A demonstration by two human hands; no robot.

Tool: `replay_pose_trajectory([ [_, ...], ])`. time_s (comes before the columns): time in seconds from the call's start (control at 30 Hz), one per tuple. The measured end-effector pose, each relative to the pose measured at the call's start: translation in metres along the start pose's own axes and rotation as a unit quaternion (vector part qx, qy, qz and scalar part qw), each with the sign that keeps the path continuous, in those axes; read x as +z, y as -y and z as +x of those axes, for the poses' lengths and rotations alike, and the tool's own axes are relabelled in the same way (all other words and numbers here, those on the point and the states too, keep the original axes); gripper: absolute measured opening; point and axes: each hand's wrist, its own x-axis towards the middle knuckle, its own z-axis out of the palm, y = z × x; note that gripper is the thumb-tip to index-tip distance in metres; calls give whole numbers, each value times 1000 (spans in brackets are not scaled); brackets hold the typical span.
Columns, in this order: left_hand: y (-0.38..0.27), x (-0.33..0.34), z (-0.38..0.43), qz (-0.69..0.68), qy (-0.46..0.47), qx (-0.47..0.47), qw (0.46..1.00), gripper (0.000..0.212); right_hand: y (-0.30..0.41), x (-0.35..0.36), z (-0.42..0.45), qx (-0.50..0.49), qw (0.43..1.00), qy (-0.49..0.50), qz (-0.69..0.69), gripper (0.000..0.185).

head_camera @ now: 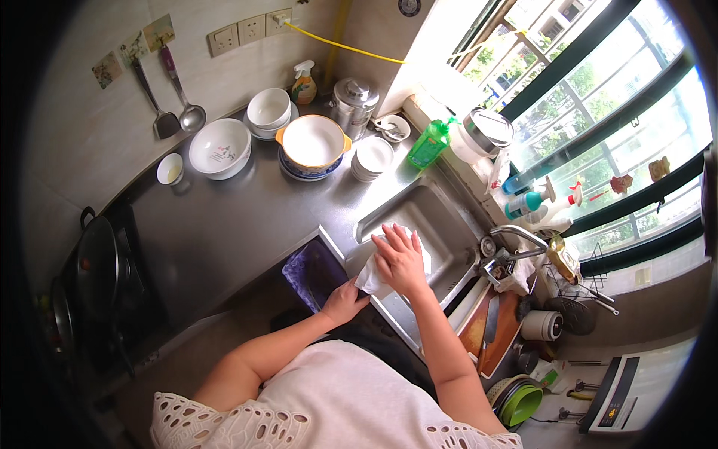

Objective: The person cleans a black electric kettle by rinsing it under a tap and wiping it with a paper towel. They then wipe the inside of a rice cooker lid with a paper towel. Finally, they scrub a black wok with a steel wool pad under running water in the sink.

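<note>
Over the near left corner of the steel sink (pixel 454 216), both hands are on a white cloth (pixel 370 276). My right hand (pixel 399 264) lies over it with spread fingers, palm down. Lower and to the left, my left hand (pixel 343 303) grips the cloth's near edge, thumb on top. A pale rounded surface, which looks like a dish (pixel 358 255), shows at the cloth's left; the cloth and my right hand hide most of it. Just left of my hands, a purple cloth-like item (pixel 303 269) lines a dark opening at the counter's front.
Along the wall, the steel counter (pixel 241 224) holds a large white bowl (pixel 220 149), an orange-handled bowl (pixel 313 143), stacked small dishes (pixel 373 159) and a green soap bottle (pixel 431 144). A faucet (pixel 519 241) overhangs the sink's right. A knife (pixel 491 322) lies on a cutting board (pixel 507 325).
</note>
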Motion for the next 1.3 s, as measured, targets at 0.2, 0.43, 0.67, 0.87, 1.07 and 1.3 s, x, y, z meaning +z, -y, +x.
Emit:
replay_pose_trajectory([
  [0.2,-4,1,0,35,3,-25,999,35,-40,13,8,45,988,-37,142,31],
  [0.43,0,4,-3,16,-6,-29,999,42,11,2,-7,-66,998,-22,12,26],
  [0.67,5,15,-5,26,-64,9,998,37,-56,22,34,6,993,-13,121,18],
  [0.87,4,16,-5,6,-56,-17,998,33,-72,14,-5,52,979,-107,167,26],
  [1.07,3,11,-7,10,-31,-55,998,36,-9,15,-58,-1,990,-119,70,43],
  [1.3,7,9,-2,-14,-9,-36,999,35,-10,9,-21,-9,991,-87,102,31],
])
